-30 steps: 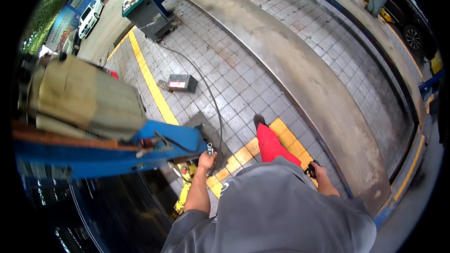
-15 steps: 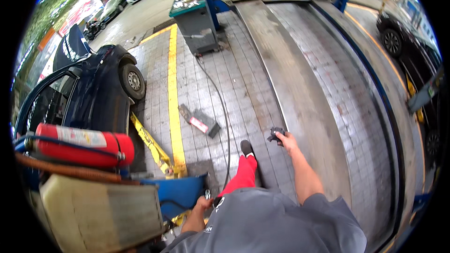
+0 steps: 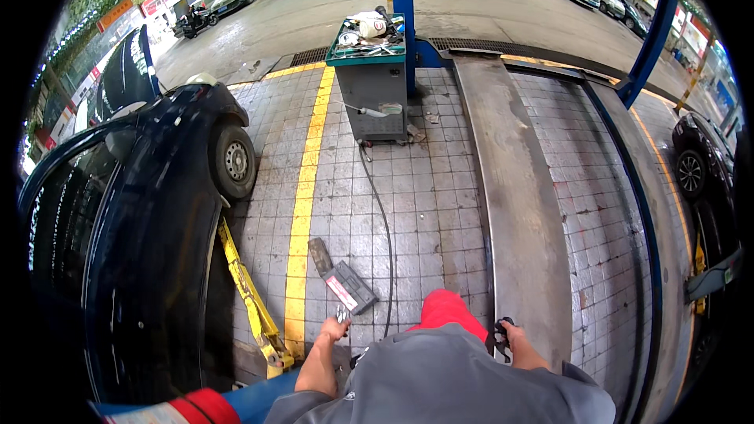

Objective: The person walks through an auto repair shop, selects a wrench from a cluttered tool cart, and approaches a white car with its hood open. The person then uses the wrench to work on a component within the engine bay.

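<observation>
My left hand (image 3: pixel 334 330) is closed on small silvery metal parts (image 3: pixel 342 313) that poke out past the fingers; their exact kind is too small to make out. In my right hand (image 3: pixel 516 339) I grip a small black part (image 3: pixel 501 333) with an uneven outline, beside the long ramp. On the tiles ahead of my left hand lies a dark grey box (image 3: pixel 357 289) with a red and white label, and a worn dark block (image 3: pixel 320 256) sits at its far end. Both hands are held low, to either side of my body.
A dark car (image 3: pixel 157 228) with its bonnet raised stands at left, beside a yellow lift arm (image 3: pixel 250 294). Ahead is a grey tool trolley (image 3: pixel 369 98) topped with tools and rags. A black hose (image 3: pixel 385 228) crosses the tiles. The metal ramp (image 3: pixel 518 188) runs along my right.
I have walked forward; the red extinguisher has slid to the lower left edge and the trolley shows more fully. My left hand has come forward, and my right hand is lower, nearer my body.
</observation>
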`<state>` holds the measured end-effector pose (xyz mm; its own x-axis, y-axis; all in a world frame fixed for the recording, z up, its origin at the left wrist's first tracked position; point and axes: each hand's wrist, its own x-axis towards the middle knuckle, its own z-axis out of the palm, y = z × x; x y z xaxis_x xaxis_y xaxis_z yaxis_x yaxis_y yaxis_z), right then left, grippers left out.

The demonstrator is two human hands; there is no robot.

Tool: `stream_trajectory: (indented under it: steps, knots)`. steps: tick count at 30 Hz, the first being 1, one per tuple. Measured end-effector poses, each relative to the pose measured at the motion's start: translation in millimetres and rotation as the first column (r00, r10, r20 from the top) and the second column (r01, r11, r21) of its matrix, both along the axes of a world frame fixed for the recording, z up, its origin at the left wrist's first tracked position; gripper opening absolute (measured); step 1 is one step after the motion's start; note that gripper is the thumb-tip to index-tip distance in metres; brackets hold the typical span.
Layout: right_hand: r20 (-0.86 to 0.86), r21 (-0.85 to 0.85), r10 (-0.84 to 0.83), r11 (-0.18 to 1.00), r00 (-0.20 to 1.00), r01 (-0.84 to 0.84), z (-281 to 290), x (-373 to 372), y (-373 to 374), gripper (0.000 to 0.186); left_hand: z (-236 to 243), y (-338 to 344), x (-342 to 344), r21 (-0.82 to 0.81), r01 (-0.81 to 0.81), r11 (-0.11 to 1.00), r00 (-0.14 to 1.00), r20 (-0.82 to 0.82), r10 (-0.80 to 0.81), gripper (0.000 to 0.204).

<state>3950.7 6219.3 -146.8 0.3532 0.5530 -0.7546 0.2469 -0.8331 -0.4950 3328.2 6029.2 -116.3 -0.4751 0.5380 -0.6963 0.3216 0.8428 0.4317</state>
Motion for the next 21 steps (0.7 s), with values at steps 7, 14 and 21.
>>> stream_trajectory:
  steps: [7,14,21]
  knots:
    - [-0.089,-0.050,0.113,0.992,0.990,-0.117,-59,-90,183,0.052,29,194,-105,0.109,-0.171,0.979,0.981,0.108,0.159,0.040]
    - [-0.039,-0.006,0.610,0.792,0.791,-0.611,16,-424,492,0.064,-15,190,-212,-0.074,-0.237,0.969,0.963,0.117,0.244,0.043]
    - [-0.198,0.291,0.770,0.637,0.606,-0.714,74,-769,687,0.071,-22,255,-278,-0.171,-0.432,0.885,0.879,0.140,0.456,0.041]
